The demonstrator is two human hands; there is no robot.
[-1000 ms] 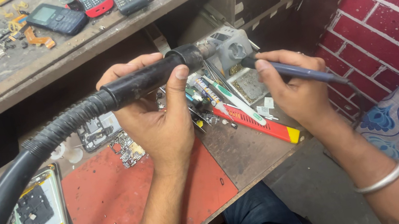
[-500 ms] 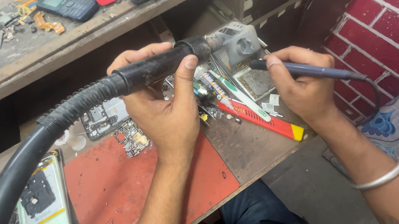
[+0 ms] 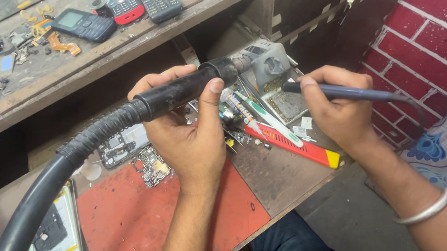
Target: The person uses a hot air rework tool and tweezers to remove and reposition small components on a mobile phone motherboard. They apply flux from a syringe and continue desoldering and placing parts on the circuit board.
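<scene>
Since a second ago: right hand drawn a little back from the grey nozzle head, blue-handled tool tilted flatter. Left hand regripped on the black handle, thumb now laid over its top.

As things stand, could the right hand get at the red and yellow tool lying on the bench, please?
Probably yes. The red and yellow tool lies just below the right hand with nothing over it, but that hand already grips a dark blue pen-shaped tool, so it would need to set that down first.
</scene>
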